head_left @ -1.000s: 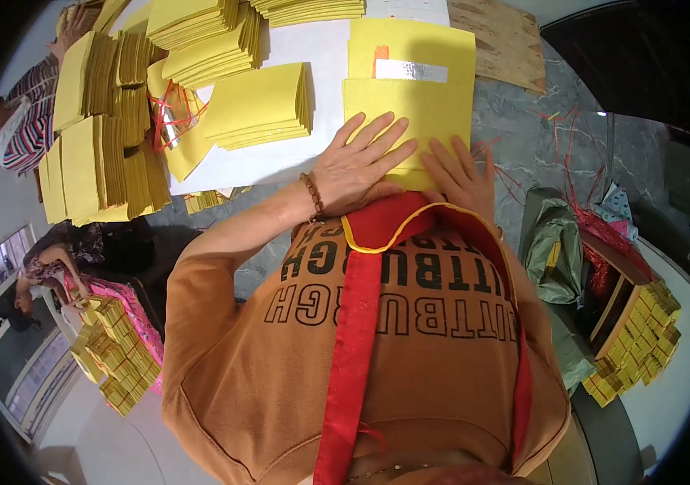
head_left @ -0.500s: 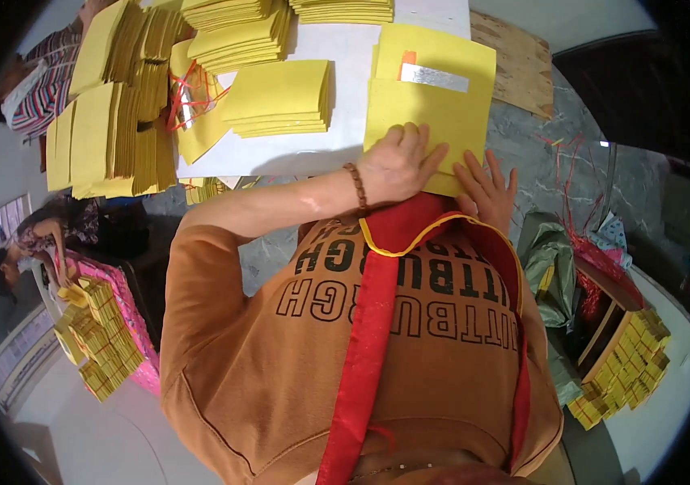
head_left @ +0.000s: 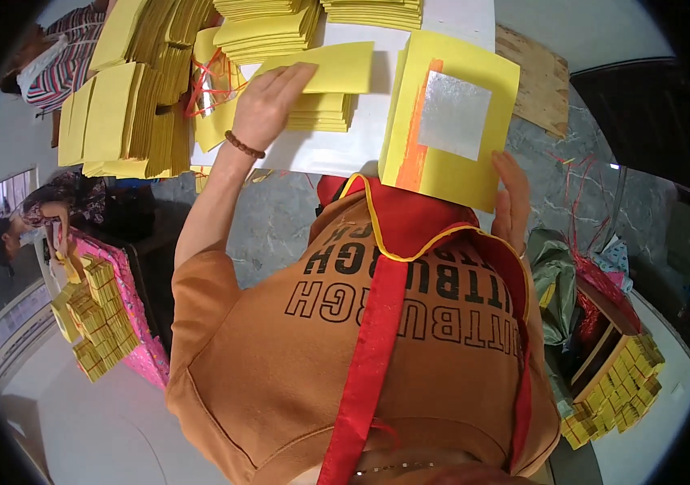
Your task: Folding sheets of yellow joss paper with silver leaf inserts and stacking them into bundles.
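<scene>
My left hand [head_left: 270,105], with a brown bead bracelet at the wrist, has its fingers together over a folded yellow paper [head_left: 341,69]. That paper lies askew over a small stack of folded yellow papers [head_left: 321,113]. In front of me at the table edge is a pile of flat yellow sheets [head_left: 407,77]. Its top sheet bears a silver square [head_left: 456,115] and an orange stripe [head_left: 416,137]. Beside the pile's right edge, my right hand [head_left: 511,198] is upright with extended fingers, holding nothing that I can see.
Tall stacks of folded yellow paper [head_left: 118,105] stand at the left, next to red strings [head_left: 214,77]. More stacks [head_left: 268,32] lie at the table's [head_left: 365,133] back. A plywood board [head_left: 529,81] is to the right. Another person [head_left: 58,214] sits far left near yellow bundles [head_left: 102,315].
My left hand has swung left from the flat pile to the small stack with a folded paper. The pile's top now shows a full silver square. My right hand stays near its edge.
</scene>
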`<state>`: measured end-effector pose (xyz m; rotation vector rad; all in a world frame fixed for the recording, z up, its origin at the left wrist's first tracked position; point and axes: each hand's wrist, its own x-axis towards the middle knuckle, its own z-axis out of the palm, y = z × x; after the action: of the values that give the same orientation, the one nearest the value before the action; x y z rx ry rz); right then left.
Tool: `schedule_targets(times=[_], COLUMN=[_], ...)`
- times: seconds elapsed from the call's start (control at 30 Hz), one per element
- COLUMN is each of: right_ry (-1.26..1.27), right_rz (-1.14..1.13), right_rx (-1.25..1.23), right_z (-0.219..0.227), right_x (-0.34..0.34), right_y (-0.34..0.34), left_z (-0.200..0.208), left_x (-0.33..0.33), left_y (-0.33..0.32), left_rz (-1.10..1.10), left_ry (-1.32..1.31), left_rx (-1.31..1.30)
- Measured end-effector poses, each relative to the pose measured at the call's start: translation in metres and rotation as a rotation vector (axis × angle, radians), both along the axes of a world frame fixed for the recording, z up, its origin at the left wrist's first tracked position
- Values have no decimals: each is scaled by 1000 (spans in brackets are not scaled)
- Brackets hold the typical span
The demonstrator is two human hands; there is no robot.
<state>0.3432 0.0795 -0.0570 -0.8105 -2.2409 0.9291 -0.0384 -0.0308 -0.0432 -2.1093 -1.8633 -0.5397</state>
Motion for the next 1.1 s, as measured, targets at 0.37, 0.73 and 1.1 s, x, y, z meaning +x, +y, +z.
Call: schedule_targets(times=[0.37,0.73,1.1], right_ry=[-117,-291,-365], right_rz=[70,151,169], right_rx=[89,246,297], right_z=[-5,-6,0], right_x=[-2,-5,-5], right_y=[8,6,1], left_z=[-67,-74,-1], left_x=[-30,-40,89], left_y=[-31,-26,6], left_rz=[56,64,-543], left_ry=[-84,-463,-316], left_rx=[-357,-345,-112])
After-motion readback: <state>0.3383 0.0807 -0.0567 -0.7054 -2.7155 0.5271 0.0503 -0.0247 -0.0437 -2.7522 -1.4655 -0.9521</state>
